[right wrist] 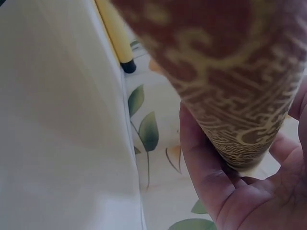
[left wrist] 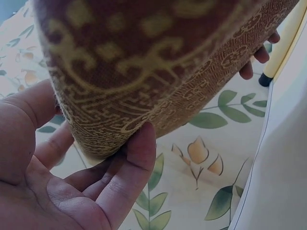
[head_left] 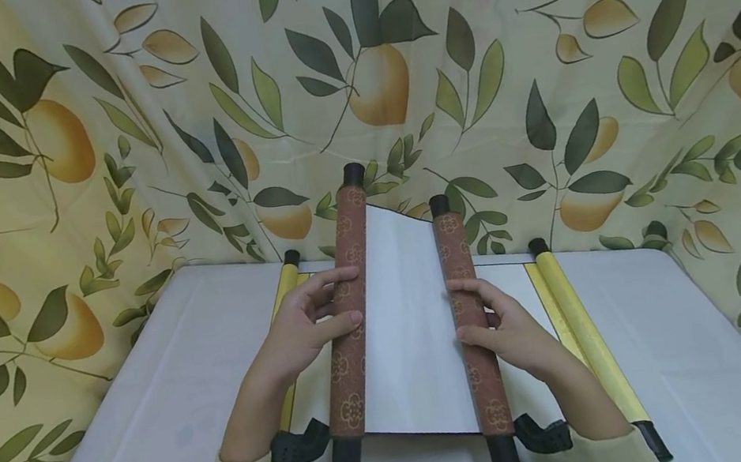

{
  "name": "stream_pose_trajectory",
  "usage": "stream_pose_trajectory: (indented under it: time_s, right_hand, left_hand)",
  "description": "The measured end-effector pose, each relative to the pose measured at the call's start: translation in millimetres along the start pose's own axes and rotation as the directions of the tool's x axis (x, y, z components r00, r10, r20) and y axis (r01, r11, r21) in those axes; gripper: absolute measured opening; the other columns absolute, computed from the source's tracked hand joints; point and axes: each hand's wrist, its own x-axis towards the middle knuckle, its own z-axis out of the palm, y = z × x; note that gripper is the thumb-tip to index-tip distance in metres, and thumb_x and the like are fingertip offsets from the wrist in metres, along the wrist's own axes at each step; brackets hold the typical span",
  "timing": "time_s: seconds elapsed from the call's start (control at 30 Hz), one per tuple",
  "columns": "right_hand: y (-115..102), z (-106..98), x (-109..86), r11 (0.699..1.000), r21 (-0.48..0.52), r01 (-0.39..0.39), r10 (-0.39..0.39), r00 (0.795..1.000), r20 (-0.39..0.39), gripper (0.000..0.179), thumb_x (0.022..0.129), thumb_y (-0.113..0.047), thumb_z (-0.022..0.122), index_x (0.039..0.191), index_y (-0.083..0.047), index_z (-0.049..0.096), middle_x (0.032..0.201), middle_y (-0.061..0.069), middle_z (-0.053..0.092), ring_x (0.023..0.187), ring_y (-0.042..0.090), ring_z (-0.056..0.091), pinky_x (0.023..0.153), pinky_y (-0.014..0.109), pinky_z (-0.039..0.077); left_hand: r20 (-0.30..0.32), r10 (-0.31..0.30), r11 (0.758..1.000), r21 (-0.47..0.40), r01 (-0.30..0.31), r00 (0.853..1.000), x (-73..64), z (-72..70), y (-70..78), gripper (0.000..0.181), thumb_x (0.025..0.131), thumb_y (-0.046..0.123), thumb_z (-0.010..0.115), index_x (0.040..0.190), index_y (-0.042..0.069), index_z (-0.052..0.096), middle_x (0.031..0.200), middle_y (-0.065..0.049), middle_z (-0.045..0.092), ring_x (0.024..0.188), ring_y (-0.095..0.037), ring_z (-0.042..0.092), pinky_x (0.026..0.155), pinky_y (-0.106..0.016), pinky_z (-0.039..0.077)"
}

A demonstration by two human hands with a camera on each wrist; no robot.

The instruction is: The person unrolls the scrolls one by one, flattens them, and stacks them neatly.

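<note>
A reddish-brown hanging scroll with pale patterned backing is held up, partly unrolled. Its left roll (head_left: 348,382) rises higher than its right roll (head_left: 483,378), and both have black end knobs. White scroll paper (head_left: 413,320) stretches between the two rolls. My left hand (head_left: 305,320) grips the left roll around its middle, thumb and fingers on either side. With my right hand (head_left: 510,326) I grip the right roll likewise. In the left wrist view, the thumb and fingers wrap the patterned roll (left wrist: 115,96) from below; the right wrist view shows the right roll (right wrist: 230,96) cupped in the palm.
Beneath the held scroll, a yellow-edged scroll lies spread on the white table (head_left: 704,349). Its yellow right roll (head_left: 590,334) and left roll (head_left: 286,279) have black ends. A fruit-and-leaf patterned curtain (head_left: 468,112) hangs behind the table. Black camera mounts (head_left: 301,442) sit at my wrists.
</note>
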Motion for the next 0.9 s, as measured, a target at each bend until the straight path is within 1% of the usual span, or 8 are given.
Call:
stream_pose_trajectory:
  time_s: [0.13, 0.4, 0.53, 0.7, 0.8, 0.9]
  right_hand:
    - [0.0, -0.6, 0.4, 1.0, -0.001, 0.007, -0.007, 1.0, 0.002, 0.061, 0.092, -0.003, 0.064, 0.148, -0.016, 0.042, 0.153, 0.017, 0.032, 0.115, 0.04, 0.055, 0.084, 0.04, 0.054]
    - [-0.5, -0.7, -1.0, 1.0, -0.004, -0.003, 0.003, 1.0, 0.001, 0.058, 0.093, -0.002, 0.06, 0.147, -0.018, 0.044, 0.155, 0.017, 0.03, 0.122, 0.041, 0.049, 0.087, 0.042, 0.053]
    - [-0.2, -0.9, -0.4, 1.0, -0.015, 0.004, -0.004, 1.0, 0.001, 0.055, 0.094, -0.008, 0.064, 0.145, -0.017, 0.046, 0.153, 0.016, 0.034, 0.118, 0.04, 0.053, 0.086, 0.041, 0.053]
    - [-0.3, 1.0, 0.4, 1.0, -0.014, -0.011, 0.011, 1.0, -0.005, 0.059, 0.091, -0.016, 0.074, 0.144, -0.017, 0.048, 0.15, 0.015, 0.037, 0.112, 0.037, 0.056, 0.081, 0.04, 0.056]
    - [-0.9, 2.4, 0.4, 1.0, -0.008, -0.015, 0.015, 1.0, -0.01, 0.06, 0.091, -0.015, 0.073, 0.145, -0.017, 0.047, 0.151, 0.016, 0.036, 0.114, 0.037, 0.056, 0.081, 0.04, 0.056]
    - [-0.8, 1.1, 0.4, 1.0, -0.007, -0.011, 0.011, 1.0, -0.014, 0.059, 0.093, -0.012, 0.07, 0.146, -0.018, 0.045, 0.152, 0.016, 0.034, 0.114, 0.038, 0.055, 0.082, 0.041, 0.055]
  left_hand:
    - [-0.003, 0.005, 1.0, 0.003, -0.005, 1.0, -0.3, -1.6, 0.3, 0.051, 0.091, 0.007, 0.071, 0.139, 0.016, 0.056, 0.144, -0.006, 0.051, 0.123, -0.031, 0.057, 0.094, -0.043, 0.051]
    - [0.005, 0.003, 1.0, -0.01, -0.003, 1.0, -1.1, -3.1, 2.1, 0.052, 0.091, 0.006, 0.07, 0.141, 0.014, 0.055, 0.145, -0.009, 0.051, 0.123, -0.031, 0.058, 0.093, -0.041, 0.052]
    - [0.004, -0.004, 1.0, -0.015, 0.004, 1.0, -1.1, -2.8, 3.0, 0.052, 0.091, 0.006, 0.07, 0.141, 0.015, 0.055, 0.144, -0.009, 0.051, 0.122, -0.031, 0.058, 0.093, -0.042, 0.052]
    - [-0.008, -0.007, 1.0, -0.004, 0.007, 1.0, -1.8, -2.9, 2.9, 0.052, 0.091, 0.007, 0.07, 0.14, 0.016, 0.056, 0.145, -0.006, 0.05, 0.125, -0.031, 0.056, 0.095, -0.043, 0.051]
    - [-0.015, -0.007, 1.0, 0.003, 0.007, 1.0, -2.1, -3.8, 3.0, 0.051, 0.091, 0.008, 0.07, 0.14, 0.016, 0.056, 0.146, -0.004, 0.049, 0.126, -0.031, 0.055, 0.097, -0.044, 0.05]
    - [-0.01, -0.015, 1.0, -0.02, 0.015, 1.0, -1.1, -5.6, 1.4, 0.052, 0.091, 0.008, 0.07, 0.141, 0.015, 0.055, 0.146, -0.006, 0.048, 0.126, -0.032, 0.055, 0.097, -0.043, 0.05]
